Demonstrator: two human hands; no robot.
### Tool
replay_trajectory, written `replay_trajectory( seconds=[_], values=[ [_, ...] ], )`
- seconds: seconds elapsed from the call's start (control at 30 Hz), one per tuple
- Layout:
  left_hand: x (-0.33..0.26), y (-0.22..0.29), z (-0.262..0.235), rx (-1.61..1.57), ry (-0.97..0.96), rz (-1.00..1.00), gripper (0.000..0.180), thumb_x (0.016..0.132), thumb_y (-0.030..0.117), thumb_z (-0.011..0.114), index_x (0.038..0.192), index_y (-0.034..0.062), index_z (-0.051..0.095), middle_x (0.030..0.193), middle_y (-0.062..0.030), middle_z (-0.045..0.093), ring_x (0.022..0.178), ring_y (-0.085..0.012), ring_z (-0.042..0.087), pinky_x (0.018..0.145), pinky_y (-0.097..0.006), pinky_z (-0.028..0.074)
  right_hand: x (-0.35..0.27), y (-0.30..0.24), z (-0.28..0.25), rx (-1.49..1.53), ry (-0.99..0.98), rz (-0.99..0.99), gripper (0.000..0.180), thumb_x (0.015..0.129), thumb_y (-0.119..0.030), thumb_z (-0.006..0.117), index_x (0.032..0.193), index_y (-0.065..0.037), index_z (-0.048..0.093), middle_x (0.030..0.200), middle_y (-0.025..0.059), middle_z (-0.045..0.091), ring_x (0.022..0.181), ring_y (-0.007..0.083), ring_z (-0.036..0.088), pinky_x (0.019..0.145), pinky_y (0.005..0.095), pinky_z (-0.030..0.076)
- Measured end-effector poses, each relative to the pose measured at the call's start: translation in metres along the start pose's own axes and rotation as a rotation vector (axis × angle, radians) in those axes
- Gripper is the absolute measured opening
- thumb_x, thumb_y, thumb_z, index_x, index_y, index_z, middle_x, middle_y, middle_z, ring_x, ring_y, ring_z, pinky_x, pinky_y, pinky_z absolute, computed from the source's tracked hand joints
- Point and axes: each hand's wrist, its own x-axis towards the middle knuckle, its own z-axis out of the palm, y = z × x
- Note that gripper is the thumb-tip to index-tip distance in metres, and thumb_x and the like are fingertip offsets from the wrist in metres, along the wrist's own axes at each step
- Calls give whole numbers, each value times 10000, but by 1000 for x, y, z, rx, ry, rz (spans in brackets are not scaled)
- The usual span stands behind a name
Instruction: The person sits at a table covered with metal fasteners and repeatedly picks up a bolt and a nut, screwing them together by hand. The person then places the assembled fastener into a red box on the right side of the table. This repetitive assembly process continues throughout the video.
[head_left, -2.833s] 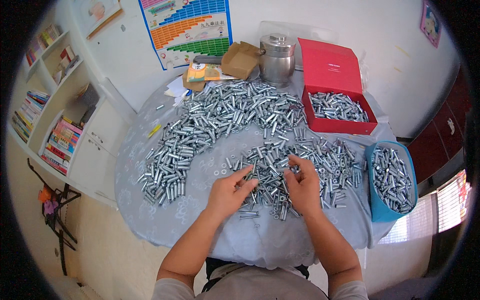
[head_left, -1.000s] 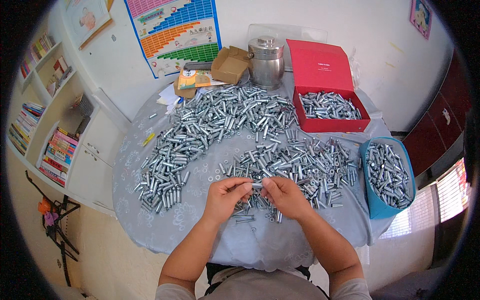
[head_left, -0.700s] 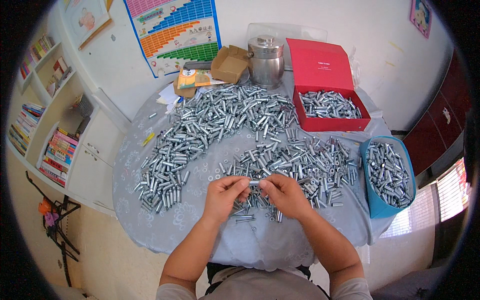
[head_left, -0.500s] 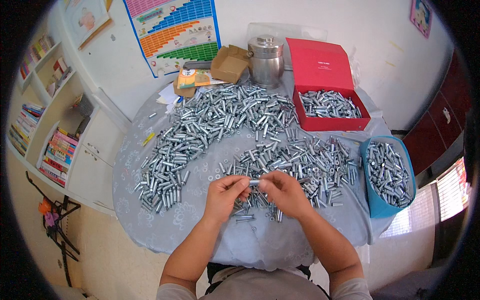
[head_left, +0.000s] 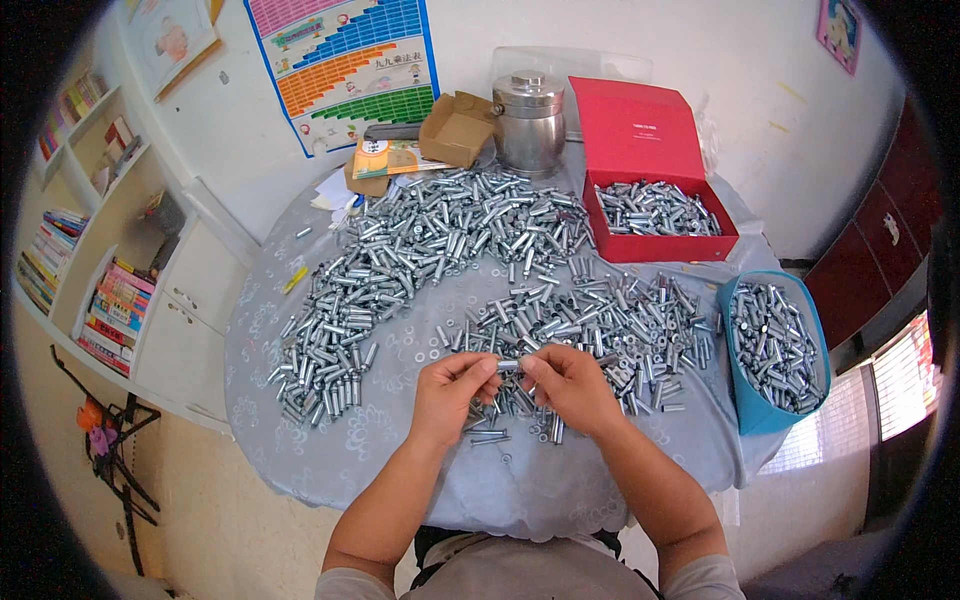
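The table [head_left: 560, 480] carries everything, and the near heap of metal sleeves [head_left: 600, 320] at its middle serves as the landmark. Behind and to the left of it lies a longer heap [head_left: 400, 260]. Behind and to its right sits an open box [head_left: 655, 215] with sleeves in it. Right of it, at the table's edge, stands a bin [head_left: 775, 350] of sleeves. A metal canister [head_left: 528, 120] and a cardboard box [head_left: 455, 128] stand farthest behind it. Just before it, both hands meet: left hand [head_left: 450, 395], right hand [head_left: 570, 385].

A small metal sleeve [head_left: 508, 366] is pinched between the fingertips of the left hand [head_left: 452, 392] and right hand [head_left: 568, 385]. Just beyond this grip, heaps of silver sleeves [head_left: 440, 240] are spread over the table [head_left: 560, 480].
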Motion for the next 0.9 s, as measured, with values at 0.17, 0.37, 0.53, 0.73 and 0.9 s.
replay_trajectory(
  seconds=[0.17,0.37,0.53,0.73,0.9],
  values=[
    [-1,0,1,-4,25,-6,197,935,140,684,1034,-27,716,815,-72,702,684,-117,631,603,-253,519,-3,-6,5,28,20,-25,233,930,-80,672,1149,-9,638,918,29,656,657,61,572,569,226,466],
    [-1,-1,1,-6,24,-7,208,935,161,689,1027,-24,715,817,-71,703,682,-115,629,603,-254,519,-3,-3,4,111,25,3,186,941,-85,657,1114,-16,643,841,9,655,658,65,573,571,223,460],
    [-1,-3,1,0,28,-9,222,937,181,690,1038,-15,712,800,-57,694,678,-120,638,592,-253,520,-2,-3,3,96,10,19,193,915,-38,678,1105,-19,655,864,17,646,687,69,575,609,242,484],
    [-1,1,5,-5,109,-74,260,937,244,694,820,14,667,672,-41,632,529,-101,543,470,-249,419,-7,-7,3,-368,96,-365,184,865,-24,707,1044,-51,678,949,63,654,722,149,614,654,270,506],
    [0,5,5,-23,128,-128,350,944,298,682,717,42,611,561,-18,540,426,-96,452,373,-246,302,-8,-15,4,-479,90,-512,199,852,-13,681,1045,-59,679,997,111,654,833,271,652,719,335,535]
  ],
)
